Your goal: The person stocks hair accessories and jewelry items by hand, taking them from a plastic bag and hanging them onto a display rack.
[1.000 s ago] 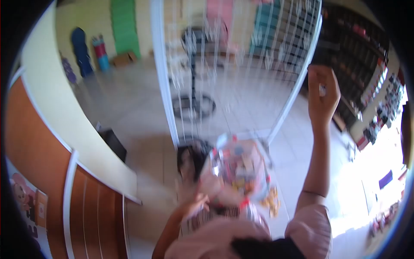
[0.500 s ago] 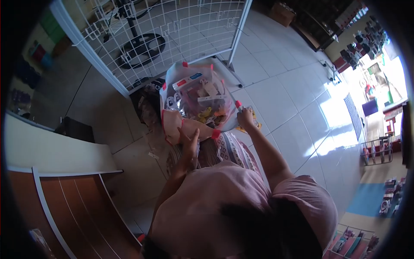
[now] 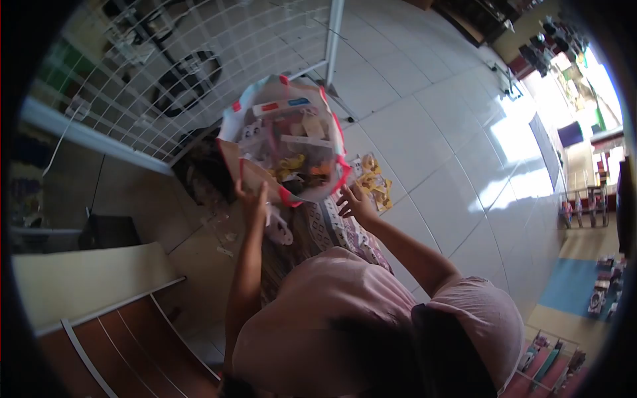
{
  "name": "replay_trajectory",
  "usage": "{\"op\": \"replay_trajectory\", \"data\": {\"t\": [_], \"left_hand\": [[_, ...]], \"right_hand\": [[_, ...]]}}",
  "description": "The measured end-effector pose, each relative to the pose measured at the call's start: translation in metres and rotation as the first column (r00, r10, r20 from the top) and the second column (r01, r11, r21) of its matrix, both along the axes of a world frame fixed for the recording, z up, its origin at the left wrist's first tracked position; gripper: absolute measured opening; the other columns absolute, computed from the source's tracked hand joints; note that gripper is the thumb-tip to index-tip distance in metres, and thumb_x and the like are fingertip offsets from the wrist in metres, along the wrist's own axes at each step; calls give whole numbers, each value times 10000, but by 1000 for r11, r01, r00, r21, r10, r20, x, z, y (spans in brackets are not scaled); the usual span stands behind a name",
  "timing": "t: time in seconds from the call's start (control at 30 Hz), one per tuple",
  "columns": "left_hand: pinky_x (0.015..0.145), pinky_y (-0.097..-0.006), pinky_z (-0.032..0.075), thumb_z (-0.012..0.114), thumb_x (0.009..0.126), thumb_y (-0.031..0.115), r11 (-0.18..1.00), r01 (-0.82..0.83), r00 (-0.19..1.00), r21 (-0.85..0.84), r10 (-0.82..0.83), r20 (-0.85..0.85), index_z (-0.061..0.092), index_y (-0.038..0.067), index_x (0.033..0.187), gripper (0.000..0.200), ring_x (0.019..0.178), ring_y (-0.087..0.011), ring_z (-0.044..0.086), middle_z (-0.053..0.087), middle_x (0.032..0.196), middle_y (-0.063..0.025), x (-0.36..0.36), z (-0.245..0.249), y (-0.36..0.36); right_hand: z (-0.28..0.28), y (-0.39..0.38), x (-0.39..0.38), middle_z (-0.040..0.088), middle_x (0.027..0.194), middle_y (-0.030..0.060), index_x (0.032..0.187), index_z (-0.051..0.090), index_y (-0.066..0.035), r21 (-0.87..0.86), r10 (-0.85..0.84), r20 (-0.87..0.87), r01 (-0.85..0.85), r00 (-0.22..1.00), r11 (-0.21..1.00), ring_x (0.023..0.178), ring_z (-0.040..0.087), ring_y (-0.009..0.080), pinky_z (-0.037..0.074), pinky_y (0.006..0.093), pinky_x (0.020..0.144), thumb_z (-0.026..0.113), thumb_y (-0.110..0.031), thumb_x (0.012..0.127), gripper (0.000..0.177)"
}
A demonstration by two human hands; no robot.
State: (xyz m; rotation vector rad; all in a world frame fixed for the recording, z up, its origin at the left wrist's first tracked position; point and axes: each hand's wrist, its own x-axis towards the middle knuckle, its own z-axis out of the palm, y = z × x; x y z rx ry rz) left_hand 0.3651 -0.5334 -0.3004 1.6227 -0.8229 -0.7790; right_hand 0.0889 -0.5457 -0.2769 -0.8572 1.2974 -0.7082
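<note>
Well, the left hand (image 3: 251,197) grips the rim of the big clear bag (image 3: 285,136), upper middle of the frame. The right hand (image 3: 355,202) is spread wide just below. Held by one hand, the full bag may tip and spill packs (image 3: 295,166) on the floor (image 3: 431,166).

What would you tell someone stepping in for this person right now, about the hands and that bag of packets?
Left hand: closed on the near edge of the bag.
Right hand: open, fingers spread, beside the bag's red rim, apparently not gripping.
Things: the clear bag is open and crammed with small packets, in front of the wire rack. Whether it rests on the floor is unclear. Yellow packets lie on the tiles beside it.
Done: most packets sit in the bag.
Left: probably the yellow packets that lie outside it.
</note>
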Motion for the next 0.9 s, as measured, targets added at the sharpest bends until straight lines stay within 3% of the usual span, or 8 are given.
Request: {"op": "replay_trajectory", "data": {"t": [0.17, 0.3, 0.37, 0.4, 0.5, 0.6, 0.77, 0.9], "left_hand": [[694, -288, 402, 593, 855, 293, 984, 100, 881, 144, -21, -473, 328, 47, 1322, 591, 833, -202, 519, 463, 1232, -195, 25, -16, 34], [432, -188, 387, 528, 891, 252, 979, 145, 673, 140, 7, -740, 390, 116, 1309, 461, 566, -111, 533, 508, 1229, -170, 15, 3, 69], [396, -185, 354, 435, 925, 353, 970, 210, 923, 126, -154, -353, 397, 118, 1307, 450, 425, -70, 429, 566, 1165, -172, 19, -48, 83], [387, -189, 353, 414, 931, 369, 956, 152, 842, 250, 7, -539, 397, 115, 1305, 452, 418, -74, 432, 564, 1165, -179, 7, -26, 77], [338, -221, 362, 385, 944, 386, 910, 160, 668, 382, 185, -721, 394, 113, 1303, 452, 368, -100, 431, 564, 1150, -193, -9, -19, 68], [312, -237, 365, 351, 960, 383, 880, 270, 662, 390, 124, -739, 395, 118, 1292, 428, 346, -110, 428, 575, 1118, -192, -28, -16, 54], [322, -227, 358, 305, 980, 353, 837, 325, 653, 440, 138, -744, 428, 80, 1213, 380, 352, -117, 427, 587, 1074, -190, -60, -5, 16], [333, -217, 330, 290, 982, 365, 760, 494, 692, 422, -49, -721, 489, 42, 1050, 386, 352, -105, 406, 596, 1029, -193, -77, 2, 2]], "right_hand": [[-108, -17, -95, 582, 689, 83, 969, 529, -5, 20, -84, -376, 99, 923, 995, 485, 561, 147, 473, 278, 469, 501, -342, 929, 341], [-230, 1, -181, 539, 1111, 161, 1127, 491, -24, 87, 38, -893, 88, 449, 992, 970, 574, 243, 518, 354, 670, 665, -472, 778, 594], [-202, -17, -184, 463, 1216, 183, 1166, 469, -21, 246, -120, -759, 453, 640, 857, 1111, 476, 289, 474, 376, 806, 711, -519, 701, 723], [-191, -24, -178, 425, 1269, 194, 1186, 458, -20, 353, -229, -686, 591, 691, 725, 1181, 427, 311, 453, 386, 874, 735, -543, 662, 790], [-211, -47, -159, 427, 1271, 212, 1171, 464, -9, 120, -153, -916, 618, 371, 777, 1171, 444, 326, 396, 379, 947, 748, -569, 622, 834], [-184, -67, -135, 474, 1218, 216, 1156, 466, -2, -39, -206, -919, 441, 337, 896, 1112, 494, 338, 427, 374, 910, 768, -550, 608, 832], [-254, -79, -119, 564, 1097, 182, 1144, 454, 15, 50, -390, -691, 579, 608, 814, 1023, 556, 298, 441, 361, 866, 816, -403, 629, 756], [-225, -81, -117, 613, 1042, 160, 1072, 519, 42, 192, -365, -701, 655, 612, 731, 916, 594, 242, 459, 335, 802, 812, -266, 667, 587]]}}
